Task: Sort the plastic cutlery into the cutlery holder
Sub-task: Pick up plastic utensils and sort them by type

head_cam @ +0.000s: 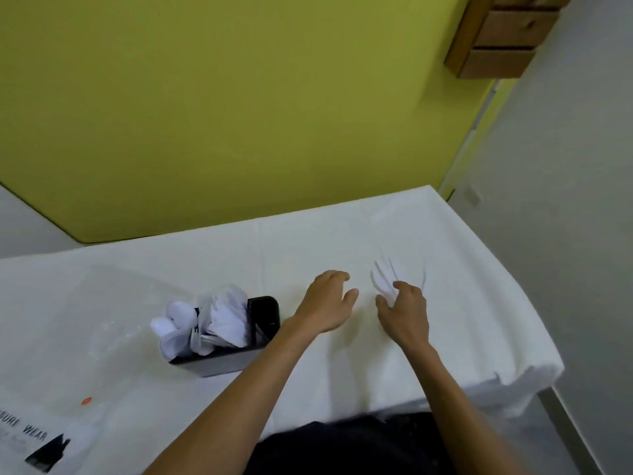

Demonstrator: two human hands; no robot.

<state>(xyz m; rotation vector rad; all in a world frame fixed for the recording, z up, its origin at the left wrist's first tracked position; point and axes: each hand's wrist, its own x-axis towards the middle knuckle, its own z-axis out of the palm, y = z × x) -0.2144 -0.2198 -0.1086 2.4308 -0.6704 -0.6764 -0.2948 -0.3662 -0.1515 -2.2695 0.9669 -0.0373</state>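
A black cutlery holder (263,315) stands on the white-covered table (308,241), left of my hands. Its left and middle compartments are packed with white plastic spoons and forks (205,320); the right compartment looks dark. A few loose white plastic cutlery pieces (383,277) lie on the cloth at the right, hard to tell apart from it. My right hand (406,313) has its fingertips on their near ends, thumb and fingers curled around them. My left hand (329,301) hovers palm down beside it, fingers apart, holding nothing.
A clear plastic sheet or bag with printed black text (30,430) and an orange dot lies at the near left. The table's right edge (534,337) drops off close to my right hand. A yellow-green wall stands behind, and a wooden shelf (503,36) hangs at the upper right.
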